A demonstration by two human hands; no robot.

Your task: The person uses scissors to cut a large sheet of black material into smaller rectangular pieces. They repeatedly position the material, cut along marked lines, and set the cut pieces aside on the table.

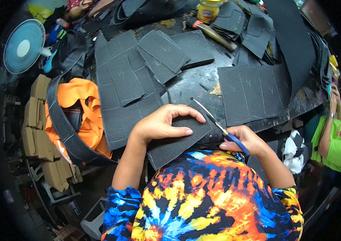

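Note:
My left hand (160, 124) presses a dark grey rectangular piece of sheet material (170, 149) between thumb and fingers, close in front of my body. In my right hand (246, 138) is a pair of scissors (234, 140) with blue handles. Their pale blades reach up and left along the piece's right edge, near its far corner. I cannot tell whether the blades touch the material. To the left lies a large dark sheet (118, 124) with light marked lines, partly under smaller cut pieces (163, 56). Another marked sheet (255, 94) lies at the right.
A hammer-like tool with a wooden handle (216, 35) and a yellow tub (208, 10) stand farther back. Left of the table are orange cloth (80, 96), a round fan (24, 46) and cardboard boxes (38, 136). A person in a green top (333, 140) is at right.

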